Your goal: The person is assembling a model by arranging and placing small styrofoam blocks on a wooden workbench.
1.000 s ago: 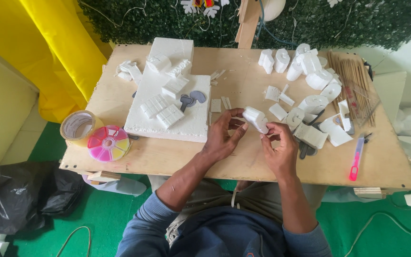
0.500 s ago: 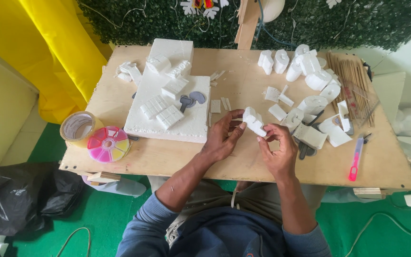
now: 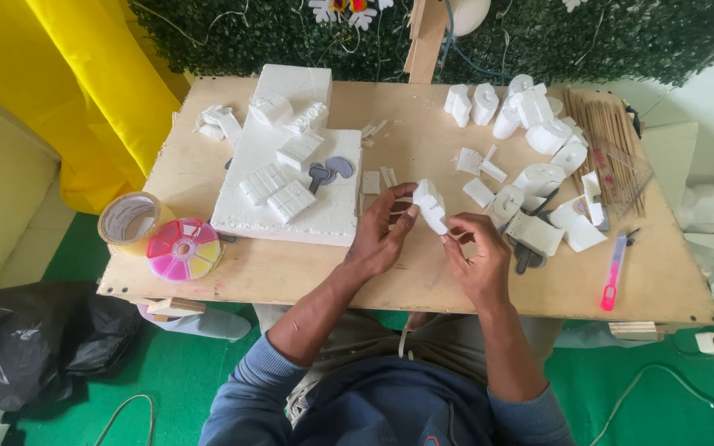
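Where both hands meet, left grip pinching foam piece — long axis tilted down-right, right grip touching it.

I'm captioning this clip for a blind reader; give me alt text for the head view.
Seen from above, a person's left hand and right hand hold a small white foam piece over a wooden table. On the table lie a white foam board bearing cut foam blocks, more foam shapes, a tape roll, a round multicoloured bead box and a pink cutter.
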